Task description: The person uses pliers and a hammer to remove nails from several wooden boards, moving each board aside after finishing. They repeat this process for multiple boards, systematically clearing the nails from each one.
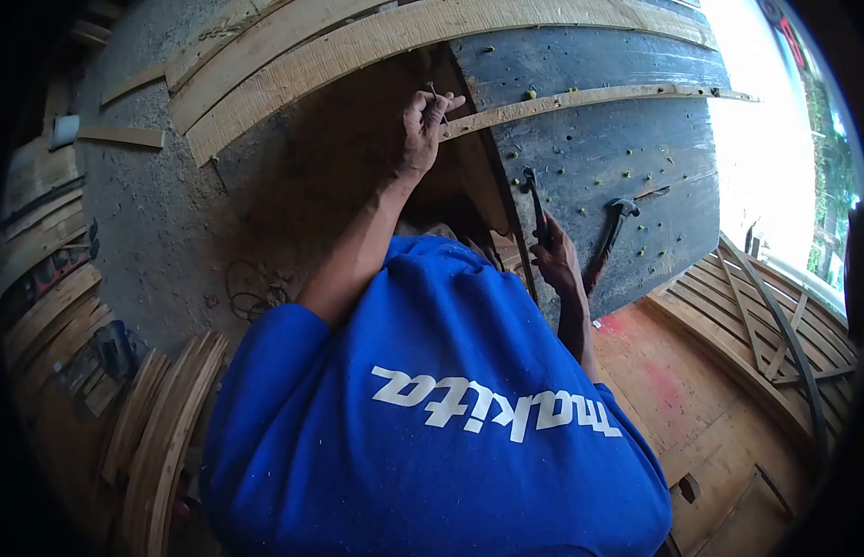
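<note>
Near the left end of a thin wooden strip [562,100], my left hand [425,128] is closed on a nail [433,90] that sticks up between thumb and fingers. My right hand [557,255] grips the handle of a small hammer [536,200], whose head points away from me over the dark board [590,148]. The strip lies across that board, with its left end by my left hand. To the right of my right hand, a second hammer [618,223] rests on the board. Small yellowish pegs or nail heads dot the board's surface.
A long wide plank [358,51] spans the far side. Stacked boards [167,418] stand at the lower left, with more wood along the left edge. A slatted wooden frame [747,320] lies at the right, beside a stained plywood sheet [673,399]. Cord loops [251,288] lie on the ground.
</note>
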Available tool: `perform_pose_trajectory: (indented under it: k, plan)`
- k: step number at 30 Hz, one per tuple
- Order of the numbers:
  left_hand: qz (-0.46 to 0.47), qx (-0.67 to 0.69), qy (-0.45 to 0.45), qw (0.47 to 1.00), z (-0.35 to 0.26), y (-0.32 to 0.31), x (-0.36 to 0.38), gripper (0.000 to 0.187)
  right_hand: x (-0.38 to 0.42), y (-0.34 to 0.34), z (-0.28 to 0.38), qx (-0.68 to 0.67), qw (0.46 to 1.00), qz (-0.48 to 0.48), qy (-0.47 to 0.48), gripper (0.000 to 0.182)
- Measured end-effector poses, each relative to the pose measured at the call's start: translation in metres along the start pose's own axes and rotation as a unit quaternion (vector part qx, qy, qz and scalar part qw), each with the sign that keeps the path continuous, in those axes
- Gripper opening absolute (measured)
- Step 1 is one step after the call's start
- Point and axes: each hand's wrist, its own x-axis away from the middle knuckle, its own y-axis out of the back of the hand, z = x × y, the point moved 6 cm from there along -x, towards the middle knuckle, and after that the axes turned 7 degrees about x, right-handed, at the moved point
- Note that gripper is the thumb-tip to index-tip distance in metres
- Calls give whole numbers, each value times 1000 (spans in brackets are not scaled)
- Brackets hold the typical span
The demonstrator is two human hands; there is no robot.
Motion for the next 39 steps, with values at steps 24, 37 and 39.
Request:
perform_pose_trajectory:
  k: [24,37,39]
  plan:
    - [-12,-38,-9,999,22,-5,18,23,-36,98,-204,86,937,-274,-198,52]
    - [-29,-54,7,998,32,0,22,24,-28,158,88,-35,972,-203,110,27]
    - [-26,-45,-5,999,30,-2,21,23,-30,158,126,-21,974,-190,120,27]
